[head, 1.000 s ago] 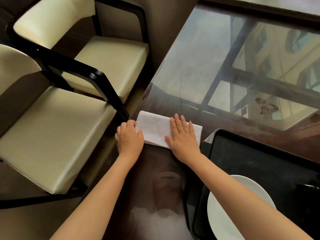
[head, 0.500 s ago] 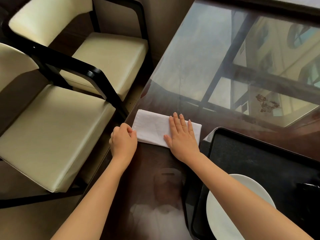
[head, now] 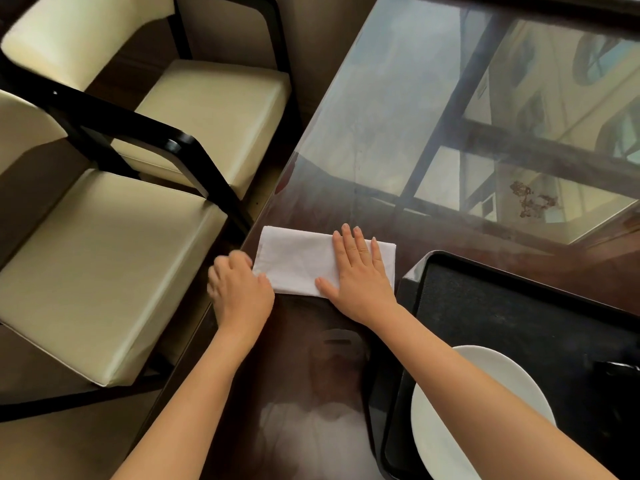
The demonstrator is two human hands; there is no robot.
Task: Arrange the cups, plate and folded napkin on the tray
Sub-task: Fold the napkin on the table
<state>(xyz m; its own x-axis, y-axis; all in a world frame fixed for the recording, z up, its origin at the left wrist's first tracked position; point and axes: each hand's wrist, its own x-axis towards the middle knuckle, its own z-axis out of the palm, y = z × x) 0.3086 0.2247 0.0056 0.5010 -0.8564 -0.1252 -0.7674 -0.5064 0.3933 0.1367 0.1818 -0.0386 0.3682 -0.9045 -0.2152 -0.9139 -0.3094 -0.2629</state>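
Note:
A white folded napkin (head: 298, 259) lies flat on the dark glossy table near its left edge. My right hand (head: 360, 271) presses flat on the napkin's right half, fingers spread. My left hand (head: 239, 289) is curled at the napkin's left end, fingers closed at its near-left corner; whether it pinches the cloth I cannot tell. To the right sits a black tray (head: 485, 306) with a white plate (head: 502, 382) on its near part, partly hidden by my right forearm. A dark object (head: 620, 367), perhaps a cup, shows at the tray's right edge.
The table (head: 398, 150) has a reflective glass top stretching away ahead. Two cream-cushioned chairs with black frames (head: 114, 265) stand just left of the table edge.
My left hand has slid left along the napkin to its left end, off the table edge side. The right hand stays pressed flat on the napkin.

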